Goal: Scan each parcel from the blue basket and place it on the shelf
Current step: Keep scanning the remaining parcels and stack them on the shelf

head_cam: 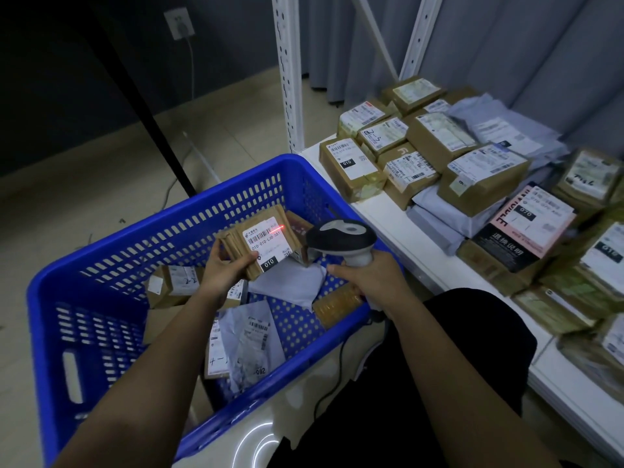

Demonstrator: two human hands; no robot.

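My left hand [225, 269] grips a small brown cardboard parcel [260, 243] by its lower left corner, above the blue basket [101, 298]. Its white label faces up, and a red laser line lies across the barcode. My right hand [371, 275] holds a black and grey barcode scanner [341, 239] by its handle, its head pointing left at the parcel. Several more parcels and grey mail bags lie inside the basket. The white shelf [405, 238] stands to the right.
Many brown boxes [351, 167] and grey bags [506, 130] cover the low shelf at right. A white perforated shelf post [288, 79] rises behind the basket. The scanner's black cable [334, 376] hangs by my leg. A dark pole [148, 106] slants across the tiled floor at left.
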